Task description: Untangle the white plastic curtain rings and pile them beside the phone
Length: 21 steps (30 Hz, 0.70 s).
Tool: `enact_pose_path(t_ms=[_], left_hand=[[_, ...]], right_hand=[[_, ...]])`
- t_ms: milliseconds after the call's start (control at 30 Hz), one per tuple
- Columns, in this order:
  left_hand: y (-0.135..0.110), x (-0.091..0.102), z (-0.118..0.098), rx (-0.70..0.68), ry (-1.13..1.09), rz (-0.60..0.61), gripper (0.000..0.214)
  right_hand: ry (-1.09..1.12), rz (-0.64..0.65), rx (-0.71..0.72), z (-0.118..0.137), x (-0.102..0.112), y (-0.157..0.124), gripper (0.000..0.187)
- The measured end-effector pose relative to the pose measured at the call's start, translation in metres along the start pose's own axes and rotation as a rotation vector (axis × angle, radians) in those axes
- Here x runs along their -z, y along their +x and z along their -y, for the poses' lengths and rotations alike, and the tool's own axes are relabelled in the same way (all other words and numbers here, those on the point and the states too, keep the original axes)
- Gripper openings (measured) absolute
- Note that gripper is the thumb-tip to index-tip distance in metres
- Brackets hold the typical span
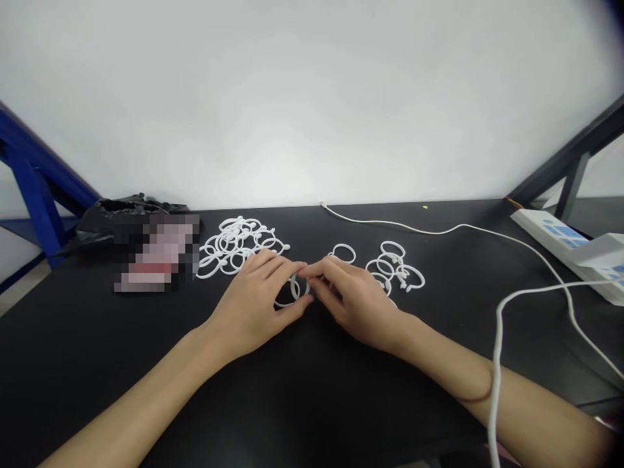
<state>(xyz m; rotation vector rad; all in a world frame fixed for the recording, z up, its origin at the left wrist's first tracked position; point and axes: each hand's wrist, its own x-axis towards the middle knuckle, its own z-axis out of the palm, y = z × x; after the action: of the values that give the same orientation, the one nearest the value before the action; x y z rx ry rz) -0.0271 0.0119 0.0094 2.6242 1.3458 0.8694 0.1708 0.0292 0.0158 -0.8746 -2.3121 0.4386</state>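
Observation:
Between my fingertips at the middle of the black table is a white plastic ring [295,286]. My left hand [258,299] curls round its left side, thumb below and fingers above. From the right, my right hand [355,296] pinches at the ring's right edge. Just beyond my left hand lies a loose heap of white rings [234,244], several with small knobs on them. A smaller group of white rings [392,263] lies past my right hand, and a single white ring [345,252] sits just behind its knuckles. The pinched fingertips partly hide the held ring.
A black plastic bag [117,218] and a blurred-out pinkish item [163,257] lie at the left. White power strips [560,234] stand at the right, and a white cable [497,364] loops over my right forearm. A pale wall [312,97] rises behind the table.

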Motion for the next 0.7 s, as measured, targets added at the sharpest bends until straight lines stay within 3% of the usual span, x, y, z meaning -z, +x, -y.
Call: enact_pose_path(t_ms=[400, 567, 700], left_hand=[[0.000, 0.000, 0.001, 0.049, 0.011, -0.012, 0.031], [0.003, 0.007, 0.009, 0.163, 0.106, -0.121, 0.029], [0.006, 0.011, 0.026, 0.280, 0.249, -0.221, 0.030]], right_hand=[[-0.032, -0.018, -0.069, 0.002, -0.001, 0.001, 0.014], [-0.079, -0.058, -0.200, 0.001, -0.002, 0.001, 0.023], [-0.120, 0.043, -0.133, 0.002, 0.000, 0.000, 0.022]])
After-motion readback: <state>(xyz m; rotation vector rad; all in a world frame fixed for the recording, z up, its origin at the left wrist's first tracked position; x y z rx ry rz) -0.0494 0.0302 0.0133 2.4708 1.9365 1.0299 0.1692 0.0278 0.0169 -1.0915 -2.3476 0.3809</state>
